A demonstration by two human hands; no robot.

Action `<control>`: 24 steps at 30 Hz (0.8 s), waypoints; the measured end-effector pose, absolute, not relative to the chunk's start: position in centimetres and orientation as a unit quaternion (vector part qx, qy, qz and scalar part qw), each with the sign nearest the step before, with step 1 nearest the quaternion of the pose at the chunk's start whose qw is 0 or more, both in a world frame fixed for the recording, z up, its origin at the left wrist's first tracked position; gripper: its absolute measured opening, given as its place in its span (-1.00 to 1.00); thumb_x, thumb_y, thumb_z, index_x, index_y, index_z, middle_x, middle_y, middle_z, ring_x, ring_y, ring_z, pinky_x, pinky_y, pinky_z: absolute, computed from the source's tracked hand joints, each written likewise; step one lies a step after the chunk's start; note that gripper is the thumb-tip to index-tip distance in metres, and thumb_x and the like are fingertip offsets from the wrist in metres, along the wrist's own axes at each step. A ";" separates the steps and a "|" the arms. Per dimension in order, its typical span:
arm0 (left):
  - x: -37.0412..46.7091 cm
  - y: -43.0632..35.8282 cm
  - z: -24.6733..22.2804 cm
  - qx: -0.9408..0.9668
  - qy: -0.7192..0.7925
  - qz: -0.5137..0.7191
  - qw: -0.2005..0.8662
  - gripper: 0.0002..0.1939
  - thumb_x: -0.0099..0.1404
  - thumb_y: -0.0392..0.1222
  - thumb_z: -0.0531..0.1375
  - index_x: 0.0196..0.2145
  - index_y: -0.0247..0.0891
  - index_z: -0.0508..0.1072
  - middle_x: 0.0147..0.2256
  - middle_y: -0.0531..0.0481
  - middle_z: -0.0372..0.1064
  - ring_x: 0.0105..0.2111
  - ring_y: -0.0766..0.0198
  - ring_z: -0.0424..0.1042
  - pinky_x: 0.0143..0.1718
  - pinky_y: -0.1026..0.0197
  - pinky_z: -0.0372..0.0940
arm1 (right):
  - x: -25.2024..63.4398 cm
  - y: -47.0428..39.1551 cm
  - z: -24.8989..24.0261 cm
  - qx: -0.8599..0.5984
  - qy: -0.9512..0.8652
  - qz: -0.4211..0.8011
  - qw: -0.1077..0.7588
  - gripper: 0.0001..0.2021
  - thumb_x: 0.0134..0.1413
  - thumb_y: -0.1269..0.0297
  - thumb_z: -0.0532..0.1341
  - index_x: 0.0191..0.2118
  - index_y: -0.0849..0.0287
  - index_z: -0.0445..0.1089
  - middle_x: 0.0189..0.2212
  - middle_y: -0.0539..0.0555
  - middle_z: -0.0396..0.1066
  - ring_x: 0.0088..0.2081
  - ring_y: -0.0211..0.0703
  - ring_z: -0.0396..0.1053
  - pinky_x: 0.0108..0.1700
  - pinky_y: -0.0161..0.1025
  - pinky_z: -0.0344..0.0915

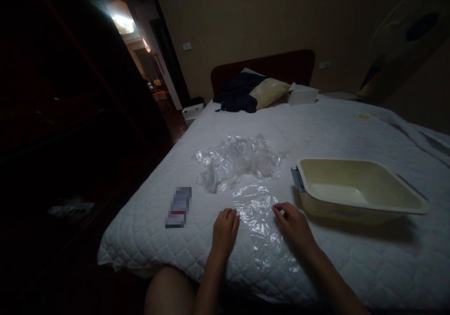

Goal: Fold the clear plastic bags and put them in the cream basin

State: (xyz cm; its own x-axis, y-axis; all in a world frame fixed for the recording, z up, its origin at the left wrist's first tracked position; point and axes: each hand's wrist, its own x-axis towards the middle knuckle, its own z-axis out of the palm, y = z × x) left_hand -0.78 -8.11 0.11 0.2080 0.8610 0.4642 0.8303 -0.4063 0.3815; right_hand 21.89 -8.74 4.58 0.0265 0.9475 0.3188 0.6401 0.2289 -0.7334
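Note:
A clear plastic bag (pixel 258 216) lies spread on the white quilted bed in front of me, wrinkled and shiny. At its left edge, my left hand (pixel 225 226) is closed, its fingertips pinching the plastic. My right hand (pixel 290 219) pinches the opposite edge between thumb and forefinger. Just beyond the bag rests a crumpled pile of clear plastic bags (pixel 239 160). The bag's near end runs down between my forearms toward the bed's front edge.
A cream plastic basin (pixel 358 212) with grey handles stands to the right. A blurred-out phone-like object (pixel 178 207) lies left. Dark clothing (pixel 237 94), a beige pillow (pixel 269 92) and a white box (pixel 303 94) sit by the headboard (pixel 295 64). A fan (pixel 418 29) stands far right.

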 end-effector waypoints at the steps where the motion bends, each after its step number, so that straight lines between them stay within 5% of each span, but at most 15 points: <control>1: -0.8 -8.1 0.0 0.777 0.543 0.319 0.025 -0.78 0.29 -0.22 -0.04 -0.14 -0.23 0.31 -0.23 -0.10 0.30 -0.21 0.19 0.29 -0.17 0.08 0.25 | 22.9 -9.2 4.4 -0.605 -0.656 0.184 0.412 -0.74 0.07 0.13 0.03 -0.36 0.18 0.38 -0.37 0.10 0.40 -0.42 -0.19 0.31 -0.33 -0.26 0.24; 11: 1.7 -8.9 2.1 0.743 0.555 0.372 0.039 -0.78 0.24 -0.29 0.01 -0.16 -0.28 0.32 -0.20 -0.14 0.27 -0.18 0.17 0.28 -0.13 0.08 0.23 | 27.8 -12.0 1.0 -0.712 -0.525 0.200 0.422 -0.61 -0.09 0.00 0.13 -0.27 0.22 0.40 -0.38 0.13 0.42 -0.43 -0.15 0.35 -0.37 -0.25 0.29; 17: 6.7 -9.2 3.9 0.835 0.432 0.332 0.077 -0.80 0.22 -0.29 0.02 -0.20 -0.25 0.35 -0.23 -0.11 0.34 -0.21 0.17 0.31 -0.18 0.06 0.26 | 27.7 -12.1 0.2 -0.694 -0.547 0.219 0.414 -0.66 -0.09 0.04 0.14 -0.28 0.20 0.40 -0.35 0.12 0.43 -0.38 -0.12 0.37 -0.33 -0.23 0.31; 24: 8.7 -9.2 2.5 0.875 0.408 0.247 0.084 -0.58 0.22 -0.11 0.06 0.02 -0.26 0.21 0.07 -0.25 0.14 0.08 0.00 0.12 0.02 -0.14 0.09 | 28.5 -12.3 1.7 -0.669 -0.591 0.151 0.424 -0.72 0.03 0.13 0.04 -0.31 0.20 0.39 -0.32 0.14 0.41 -0.29 -0.08 0.37 -0.22 -0.19 0.28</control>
